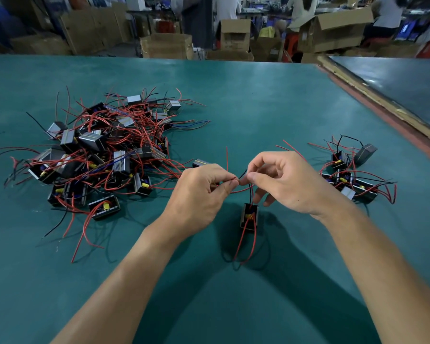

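1. Head view: left hand (199, 192) pinches a red wire (243, 189) near its tip, thumb against forefinger, other fingers curled under.
2. Right hand (283, 182) pinches the black wire (250, 194) at its upper end with thumb and forefinger. Its other fingers hang loose below.
3. Both leads run down to one module (249, 217). It sits below the gap between the hands, nearer the right hand's lower fingers, and neither palm touches it. Can't tell if it rests on the table (258, 108) or hangs just off it by the leads.
4. Wire tips are close together between the two pinches; can't tell whether they're joined. My read: pairing or twisting the leads on this unit is mid-step, not finished.
5. Batch progress, judged:
   - Small pile (350, 180) to the right, well apart from the hands, looks like the done lot, only a handful of units.
   - Big pile (104, 155) to the left, tangled, looks like the backlog, far more units.
   - So early in the batch.
6. Remaining: finish this unit, set it aside, pull the next from the backlog.
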Demonstrator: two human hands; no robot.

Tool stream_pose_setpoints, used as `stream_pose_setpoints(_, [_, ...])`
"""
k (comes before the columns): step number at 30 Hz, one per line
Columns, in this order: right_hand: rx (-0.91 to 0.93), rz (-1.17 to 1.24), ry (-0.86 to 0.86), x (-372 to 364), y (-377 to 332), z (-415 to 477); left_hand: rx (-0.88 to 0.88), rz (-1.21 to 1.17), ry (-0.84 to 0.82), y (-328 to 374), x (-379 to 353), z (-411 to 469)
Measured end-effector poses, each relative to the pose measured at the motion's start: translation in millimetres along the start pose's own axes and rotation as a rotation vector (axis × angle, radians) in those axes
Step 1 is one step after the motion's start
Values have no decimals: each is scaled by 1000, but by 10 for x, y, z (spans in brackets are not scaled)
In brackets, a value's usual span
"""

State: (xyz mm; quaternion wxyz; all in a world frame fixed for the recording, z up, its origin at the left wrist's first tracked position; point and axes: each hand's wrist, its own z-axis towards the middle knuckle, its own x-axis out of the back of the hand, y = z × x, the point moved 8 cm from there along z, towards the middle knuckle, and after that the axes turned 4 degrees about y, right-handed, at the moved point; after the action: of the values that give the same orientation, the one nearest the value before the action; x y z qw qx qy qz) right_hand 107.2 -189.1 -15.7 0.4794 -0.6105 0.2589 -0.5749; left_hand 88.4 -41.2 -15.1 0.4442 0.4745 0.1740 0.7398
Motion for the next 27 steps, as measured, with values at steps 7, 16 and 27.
stream_pose_setpoints(7, [79, -6, -4, 15, -22, -2, 160, -184, -10, -110, -39, -31])
stream_pose_setpoints(16, [97, 75, 37, 20, -63, 15, 254, -325, -79, -166, -136, -49])
stream_pose_setpoints(27, [45, 79, 61, 27, -9, 28, 215, -271, -104, -103, -127, -61])
